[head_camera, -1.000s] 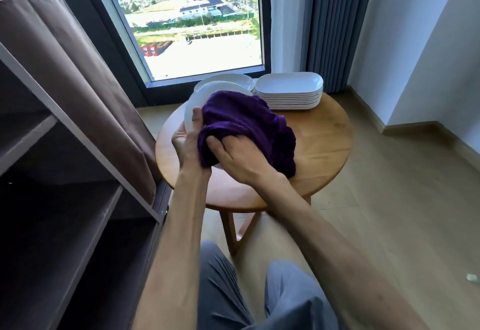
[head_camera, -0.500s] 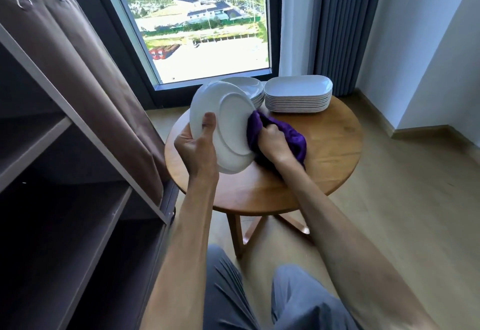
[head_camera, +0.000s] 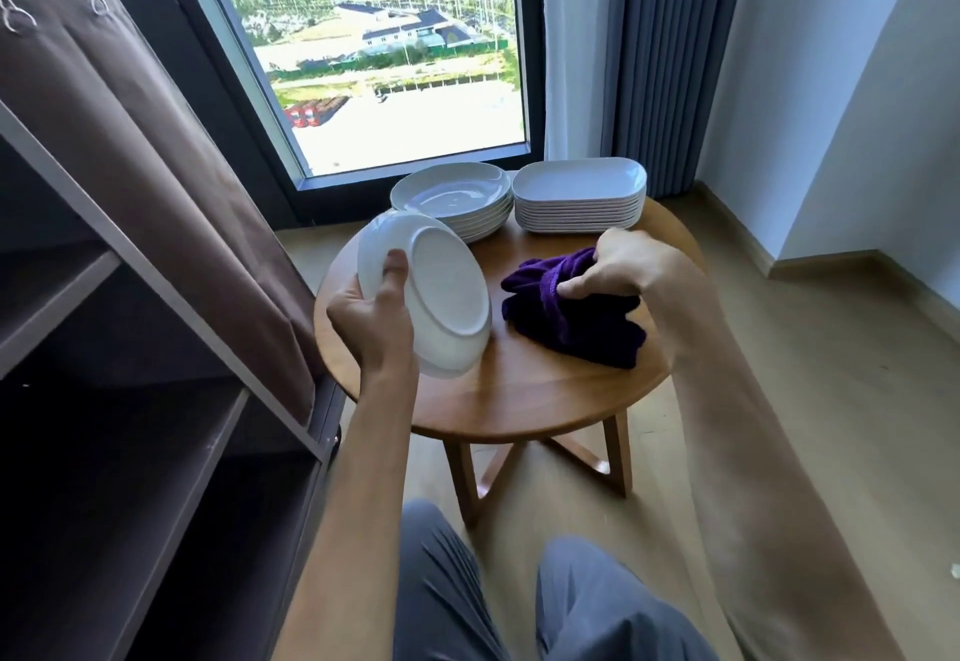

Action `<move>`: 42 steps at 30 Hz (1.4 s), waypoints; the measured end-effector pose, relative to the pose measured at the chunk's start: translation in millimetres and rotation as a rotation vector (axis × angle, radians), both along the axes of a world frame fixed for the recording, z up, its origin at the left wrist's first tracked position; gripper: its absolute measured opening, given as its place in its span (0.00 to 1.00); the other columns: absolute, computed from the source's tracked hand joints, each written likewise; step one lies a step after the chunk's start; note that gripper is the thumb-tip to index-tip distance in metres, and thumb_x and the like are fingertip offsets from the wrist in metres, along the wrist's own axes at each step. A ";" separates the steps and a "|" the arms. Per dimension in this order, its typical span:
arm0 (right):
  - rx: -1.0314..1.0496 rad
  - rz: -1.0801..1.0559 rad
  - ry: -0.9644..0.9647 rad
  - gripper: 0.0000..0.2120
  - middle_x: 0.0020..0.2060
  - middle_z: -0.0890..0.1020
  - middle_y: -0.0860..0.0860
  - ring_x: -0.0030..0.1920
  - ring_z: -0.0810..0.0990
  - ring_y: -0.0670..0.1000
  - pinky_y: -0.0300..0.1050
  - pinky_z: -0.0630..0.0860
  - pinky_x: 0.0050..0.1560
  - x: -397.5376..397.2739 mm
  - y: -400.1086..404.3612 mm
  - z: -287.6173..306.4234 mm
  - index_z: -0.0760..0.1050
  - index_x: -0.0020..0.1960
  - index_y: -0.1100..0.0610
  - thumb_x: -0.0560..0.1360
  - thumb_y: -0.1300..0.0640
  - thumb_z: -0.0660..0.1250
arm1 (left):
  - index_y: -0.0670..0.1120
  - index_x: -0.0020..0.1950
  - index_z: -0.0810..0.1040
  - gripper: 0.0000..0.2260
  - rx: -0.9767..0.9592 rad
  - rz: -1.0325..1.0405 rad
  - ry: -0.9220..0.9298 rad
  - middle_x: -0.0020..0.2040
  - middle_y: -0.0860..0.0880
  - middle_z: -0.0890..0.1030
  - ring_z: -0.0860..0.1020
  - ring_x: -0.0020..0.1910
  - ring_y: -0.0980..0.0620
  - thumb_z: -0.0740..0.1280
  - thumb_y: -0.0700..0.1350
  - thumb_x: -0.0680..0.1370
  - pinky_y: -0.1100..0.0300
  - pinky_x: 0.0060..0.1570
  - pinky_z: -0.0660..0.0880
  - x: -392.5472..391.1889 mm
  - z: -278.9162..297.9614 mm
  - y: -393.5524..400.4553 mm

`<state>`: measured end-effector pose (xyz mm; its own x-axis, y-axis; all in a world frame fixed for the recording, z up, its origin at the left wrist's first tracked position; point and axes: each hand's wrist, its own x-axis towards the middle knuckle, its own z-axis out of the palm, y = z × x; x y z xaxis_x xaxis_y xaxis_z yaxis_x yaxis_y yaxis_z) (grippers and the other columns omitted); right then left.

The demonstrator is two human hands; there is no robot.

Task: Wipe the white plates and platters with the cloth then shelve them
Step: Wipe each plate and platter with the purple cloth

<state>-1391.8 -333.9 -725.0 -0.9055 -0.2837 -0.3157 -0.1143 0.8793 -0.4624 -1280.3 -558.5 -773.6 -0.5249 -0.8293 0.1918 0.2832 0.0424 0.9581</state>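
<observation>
1 plate (head_camera: 431, 296) held in the left hand (head_camera: 371, 320), tilted on edge with its underside toward the camera, thumb across the back and fingers curled round the rim, lower edge just above the table (head_camera: 519, 400). Right hand (head_camera: 618, 265) down on the cloth (head_camera: 571, 320), thumb and fingers pinching a fold of it; cloth bunched on the table just right of the plate, apart from it. 2 stacks at the far edge near the window: round plates (head_camera: 452, 197) on the left, platters (head_camera: 579, 195) on the right, side by side.

Judging by this, plate apparently wiped and due for the shelf (head_camera: 67, 281) on the left; cloth best let go where it lies. To shelve well: keep a firm hold on the rim, since a smooth glazed plate can slip from 1 hand; turn it level before sliding it in; mind the shelf frame and the hanging brown cover (head_camera: 171, 156) at the opening; set down gently, flat, toward the back, leaving room for more. Which shelf level will suit, impossible to tell from here
</observation>
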 end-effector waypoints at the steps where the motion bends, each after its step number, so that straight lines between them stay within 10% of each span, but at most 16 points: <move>1: -0.054 -0.093 0.170 0.22 0.43 0.83 0.54 0.47 0.83 0.57 0.52 0.82 0.50 -0.7 1.6 0.7 0.80 0.49 0.56 0.66 0.40 0.80 | 0.48 0.39 0.84 0.08 0.009 0.004 -0.003 0.34 0.55 0.84 0.82 0.35 0.56 0.76 0.50 0.75 0.57 0.39 0.78 -0.2 -1.3 0.3; 4: -0.249 -0.279 0.567 0.14 0.34 0.78 0.49 0.49 0.83 0.56 0.45 0.75 0.45 -2.1 -2.9 0.5 0.79 0.39 0.50 0.66 0.45 0.81 | 0.48 0.39 0.84 0.09 0.020 0.013 -0.020 0.33 0.55 0.84 0.82 0.34 0.57 0.76 0.51 0.75 0.58 0.38 0.79 -3.7 -1.6 3.2; 9: -0.048 -0.016 0.055 0.48 0.67 0.72 0.58 0.70 0.69 0.62 0.59 0.71 0.69 10.1 -32.9 -47.7 0.67 0.74 0.47 0.60 0.35 0.81 | 0.48 0.37 0.83 0.09 0.055 0.022 0.017 0.31 0.55 0.82 0.81 0.33 0.57 0.76 0.50 0.75 0.56 0.37 0.80 -8.8 4.8 16.9; 12: -0.095 -0.128 0.331 0.29 0.54 0.82 0.56 0.59 0.80 0.61 0.51 0.78 0.57 10.8 -42.8 -74.6 0.75 0.62 0.47 0.64 0.45 0.78 | 0.53 0.35 0.85 0.09 0.036 0.005 0.048 0.32 0.56 0.82 0.81 0.34 0.57 0.75 0.51 0.75 0.56 0.37 0.80 -9.9 9.3 23.7; 19: -1.163 -0.342 0.409 0.13 0.37 0.84 0.41 0.38 0.83 0.41 0.40 0.80 0.42 -0.6 -23.1 -30.4 0.78 0.47 0.45 0.65 0.51 0.77 | 0.55 0.35 0.85 0.10 -0.064 -0.072 0.025 0.33 0.56 0.84 0.81 0.34 0.59 0.75 0.49 0.77 0.60 0.35 0.78 -5.0 6.3 31.9; 24: -1.074 -0.046 0.485 0.12 0.39 0.82 0.41 0.41 0.80 0.41 0.36 0.76 0.45 -2.5 -61.0 4.8 0.79 0.49 0.44 0.69 0.47 0.78 | 0.58 0.39 0.87 0.06 -0.096 -0.242 0.049 0.37 0.53 0.85 0.83 0.38 0.53 0.74 0.49 0.76 0.57 0.39 0.81 -5.1 11.5 49.9; 30: -1.429 -0.380 -0.061 0.16 0.46 0.87 0.53 0.49 0.85 0.54 0.53 0.80 0.56 -14.7 -70.3 -22.3 0.85 0.50 0.55 0.67 0.47 0.76 | 0.57 0.38 0.87 0.06 -0.026 -0.165 0.106 0.36 0.55 0.85 0.82 0.37 0.55 0.74 0.50 0.75 0.57 0.38 0.81 1.8 8.9 40.6; 37: -1.690 -0.571 -0.408 0.20 0.63 0.82 0.58 0.62 0.81 0.55 0.50 0.76 0.66 0.0 -83.5 -73.1 0.78 0.66 0.59 0.77 0.53 0.69 | 0.59 0.40 0.87 0.12 0.119 -0.035 0.202 0.39 0.57 0.86 0.83 0.40 0.58 0.72 0.43 0.79 0.59 0.41 0.80 -6.8 4.4 44.4; 42: -1.502 -0.649 -0.434 0.09 0.41 0.87 0.50 0.40 0.87 0.48 0.40 0.81 0.38 17.9 -94.4 -85.4 0.81 0.48 0.54 0.73 0.50 0.74 | 0.56 0.38 0.84 0.06 -0.088 0.040 0.229 0.36 0.59 0.84 0.81 0.39 0.61 0.74 0.55 0.73 0.62 0.38 0.78 -24.2 23.6 45.5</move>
<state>-1373.9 -428.4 -810.4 -0.9099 -0.1857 -0.3708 0.4131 -0.4857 -0.7704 -1304.5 -513.0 -750.0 -0.4269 -0.8233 0.3741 0.4887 0.1380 0.8615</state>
